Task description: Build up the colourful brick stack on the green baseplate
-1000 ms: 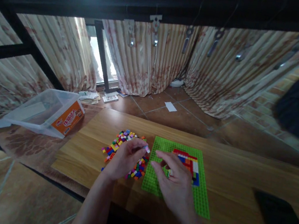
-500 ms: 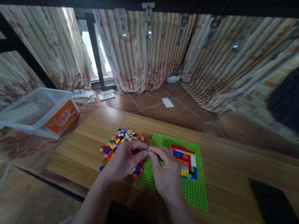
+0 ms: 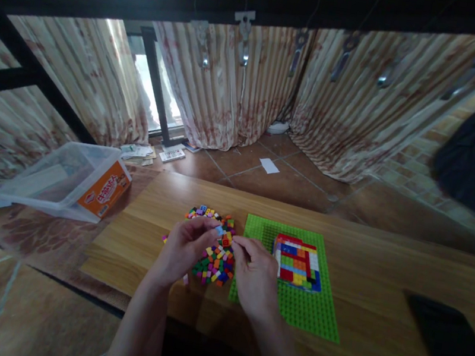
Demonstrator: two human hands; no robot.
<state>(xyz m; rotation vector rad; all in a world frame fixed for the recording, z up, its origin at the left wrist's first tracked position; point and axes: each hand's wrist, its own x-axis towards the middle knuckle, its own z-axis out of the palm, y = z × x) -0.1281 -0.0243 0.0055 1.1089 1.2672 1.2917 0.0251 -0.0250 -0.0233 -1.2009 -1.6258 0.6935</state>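
Note:
My left hand point(image 3: 183, 250) is closed in a pinch over the brick pile, with a light blue toy brick point(image 3: 219, 230) at its fingertips. My right hand point(image 3: 257, 274) is pinched just to the right of it, above the left edge of the green baseplate point(image 3: 319, 317). What lies between its fingertips is too small to make out. Orange and red bricks point(image 3: 226, 239) show between the two hands; whether they are held or lie in the pile I cannot tell. Under both hands spreads the pile of loose bricks point(image 3: 215, 268). A low multicoloured brick build point(image 3: 298, 263) sits on the baseplate.
The wooden table point(image 3: 135, 222) carries a dark flat device point(image 3: 442, 337) at the right. A clear plastic bin point(image 3: 58, 173) with an orange label stands beyond the table's left end. A black metal bar point(image 3: 274, 3) crosses overhead, in front of striped curtains point(image 3: 250, 96).
My hands have moved slightly apart. A light blue brick now shows at my left fingertips, and more of the pile and the build is visible. The whole view has shifted a little.

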